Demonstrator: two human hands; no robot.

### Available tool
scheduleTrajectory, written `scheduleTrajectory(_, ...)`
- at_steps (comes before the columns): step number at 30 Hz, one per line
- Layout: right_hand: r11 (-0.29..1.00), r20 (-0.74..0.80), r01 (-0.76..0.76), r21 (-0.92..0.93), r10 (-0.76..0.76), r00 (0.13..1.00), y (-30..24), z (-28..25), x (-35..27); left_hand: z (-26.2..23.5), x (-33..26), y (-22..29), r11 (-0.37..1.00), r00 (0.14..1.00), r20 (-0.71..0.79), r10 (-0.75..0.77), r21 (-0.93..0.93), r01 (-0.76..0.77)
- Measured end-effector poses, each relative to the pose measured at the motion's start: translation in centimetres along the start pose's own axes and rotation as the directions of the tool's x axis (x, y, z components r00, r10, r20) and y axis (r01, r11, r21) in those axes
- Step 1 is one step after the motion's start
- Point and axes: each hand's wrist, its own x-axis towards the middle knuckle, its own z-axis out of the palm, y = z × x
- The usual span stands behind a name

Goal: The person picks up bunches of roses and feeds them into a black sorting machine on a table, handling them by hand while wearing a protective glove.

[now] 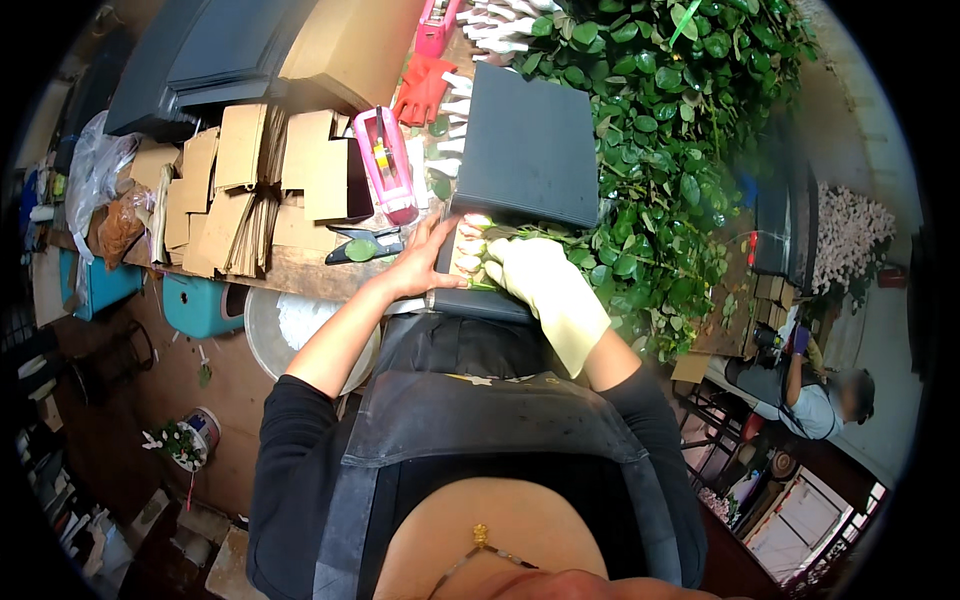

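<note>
Pale pink roses (468, 248) lie in rows between a raised dark corrugated sheet (525, 150) and a dark strip (480, 303) along the table edge nearest me. My left hand (425, 262) is bare, its fingers spread along the left side of the blooms, the thumb low beside them. A pale yellow glove covers my right hand (535, 272). Its fingers curl over the roses just behind their heads, where green stems run off to the right; the glove partly hides what they grip.
A heap of leafy rose stems (650, 150) covers the table's right side. To the left are black-handled pruners (365, 243), a pink tape dispenser (385, 165), red gloves (422, 88) and stacked cardboard pieces (235, 190). A bucket (262, 330) stands below. Another person (810, 400) works far right.
</note>
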Motion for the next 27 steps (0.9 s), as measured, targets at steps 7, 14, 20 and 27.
scheduleTrajectory(7, 0.998, 0.063, 0.03, -0.05, -0.027, 0.998, 1.6, 6.1, 2.1, -0.4, -0.4, 0.6, 0.997, 0.999, 0.039, 0.016, 0.069, -0.019)
scheduleTrajectory(14, 0.991, -0.022, 0.112, -0.067, -0.114, 0.993, 1.4, 6.8, 2.7, 0.0, 0.7, 0.5, 0.999, 1.0, 0.008, -0.01, 0.035, 0.009)
scheduleTrajectory(20, 0.992, 0.169, 0.095, -0.077, -0.081, 0.982, 1.1, 3.1, 1.5, 1.9, 0.9, 0.0, 0.996, 0.982, -0.188, 0.01, -0.089, -0.028)
scheduleTrajectory(27, 0.997, -0.116, 0.018, -0.07, -0.026, 0.993, 3.2, 6.0, 2.9, 2.5, 0.4, -1.3, 0.994, 0.975, -0.212, 0.07, -0.065, -0.086)
